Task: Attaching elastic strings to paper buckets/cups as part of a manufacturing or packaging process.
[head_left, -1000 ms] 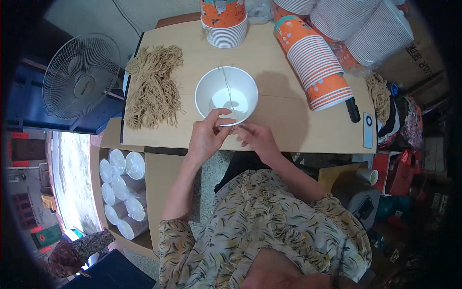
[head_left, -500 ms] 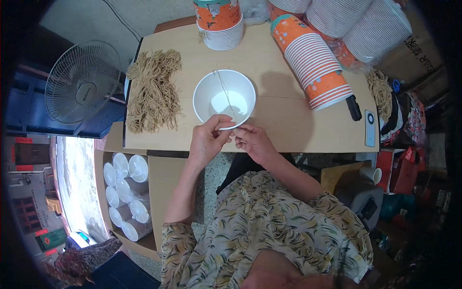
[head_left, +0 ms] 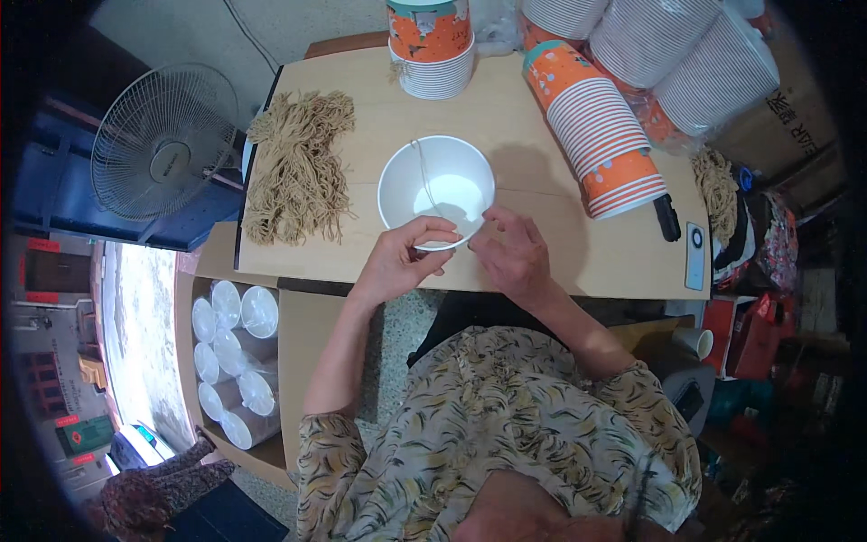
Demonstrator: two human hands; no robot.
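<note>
A white paper bucket [head_left: 462,164] stands at the front of the table, its open mouth facing up. A thin twine string [head_left: 424,173] runs over its far rim and down inside. My left hand [head_left: 406,259] is closed on the near rim, fingers over the edge and thumb below. At the rim's right side is my right hand [head_left: 515,257], its fingers curled and pinched together; whatever they hold is hidden. Left of the bucket lies a loose bundle of tan twine strings [head_left: 302,172].
Orange-and-white stacked paper buckets [head_left: 601,126] lie at the right, near a black marker-like object [head_left: 666,218]. Another bucket stack [head_left: 435,77] stands at the back. A fan [head_left: 164,149] is to the left, above a carton [head_left: 287,370] of wrapped white cups [head_left: 237,348].
My right hand has moved right and slightly up along the rim, away from my left hand. The whole view has shifted a little; my left hand stays at the near rim.
</note>
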